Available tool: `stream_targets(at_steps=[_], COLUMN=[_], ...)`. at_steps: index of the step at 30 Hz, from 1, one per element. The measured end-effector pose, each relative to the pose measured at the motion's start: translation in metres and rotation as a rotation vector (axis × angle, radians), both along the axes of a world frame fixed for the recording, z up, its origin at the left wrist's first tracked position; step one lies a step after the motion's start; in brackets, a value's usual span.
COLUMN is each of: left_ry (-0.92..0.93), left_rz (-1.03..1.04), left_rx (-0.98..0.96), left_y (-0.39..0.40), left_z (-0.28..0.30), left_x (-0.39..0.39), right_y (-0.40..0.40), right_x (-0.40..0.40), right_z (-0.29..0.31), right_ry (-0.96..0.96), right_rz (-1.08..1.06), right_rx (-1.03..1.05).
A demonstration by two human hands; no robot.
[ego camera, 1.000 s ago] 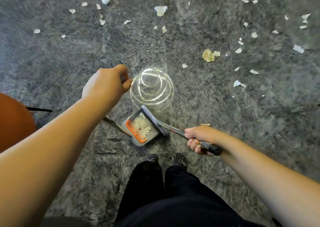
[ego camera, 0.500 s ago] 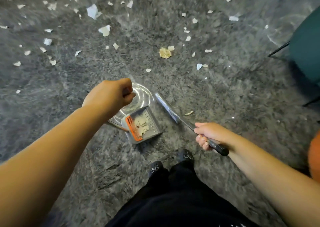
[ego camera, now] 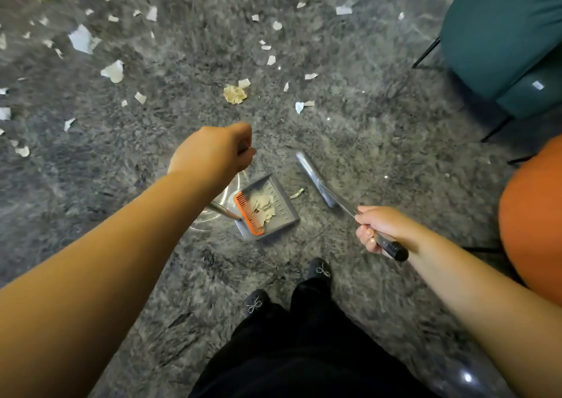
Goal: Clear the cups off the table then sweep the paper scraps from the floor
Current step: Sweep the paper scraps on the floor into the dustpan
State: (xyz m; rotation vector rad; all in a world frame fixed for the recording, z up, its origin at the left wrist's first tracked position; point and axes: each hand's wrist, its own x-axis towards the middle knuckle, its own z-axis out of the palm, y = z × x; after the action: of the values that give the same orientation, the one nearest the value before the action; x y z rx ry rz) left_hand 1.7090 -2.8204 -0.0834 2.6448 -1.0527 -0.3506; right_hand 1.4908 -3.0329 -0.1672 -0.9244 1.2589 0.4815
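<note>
The dustpan (ego camera: pixel 267 207) was steadied by its upright handle, gripped in the left hand (ego camera: pixel 213 154), while the broom (ego camera: pixel 322 181), clasped in the right hand (ego camera: pixel 380 230), was angled toward a nearby scrap (ego camera: pixel 297 193).

One dustpan (ego camera: pixel 267 212), one broom (ego camera: pixel 316 178), two chairs (ego camera: pixel 501 32), two shoes (ego camera: pixel 319 270), dozens of paper scraps (ego camera: pixel 112 70).

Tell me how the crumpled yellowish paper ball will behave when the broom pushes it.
The crumpled paper ball looks light, so the broom should shift it easily. Its rounded shape may roll or skip ahead. The gray carpet looks textured and may snag it.
</note>
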Motion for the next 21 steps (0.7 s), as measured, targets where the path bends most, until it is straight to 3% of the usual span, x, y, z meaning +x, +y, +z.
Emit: stream_targets(at_steps=[5, 12, 18, 21], left_ry=[0.016, -0.006, -0.054, -0.065], left_rz=[0.026, 0.051, 0.069, 0.095], left_rx=[0.064, 0.121, 0.100, 0.090], left_y=[-0.041, -0.065, -0.065, -0.060], left_z=[-0.011, -0.010, -0.015, -0.018], left_x=[0.000, -0.005, -0.011, -0.013], right_y=[-0.036, -0.043, -0.024, -0.026], right_x=[0.000, 0.012, 0.025, 0.020], right_z=[-0.020, -0.044, -0.034, -0.019], right_ry=[0.016, 0.101, 0.069, 0.018], right_rz=[-0.034, 0.075, 0.210, 0.151], right_rx=[0.021, 0.062, 0.180, 0.244])
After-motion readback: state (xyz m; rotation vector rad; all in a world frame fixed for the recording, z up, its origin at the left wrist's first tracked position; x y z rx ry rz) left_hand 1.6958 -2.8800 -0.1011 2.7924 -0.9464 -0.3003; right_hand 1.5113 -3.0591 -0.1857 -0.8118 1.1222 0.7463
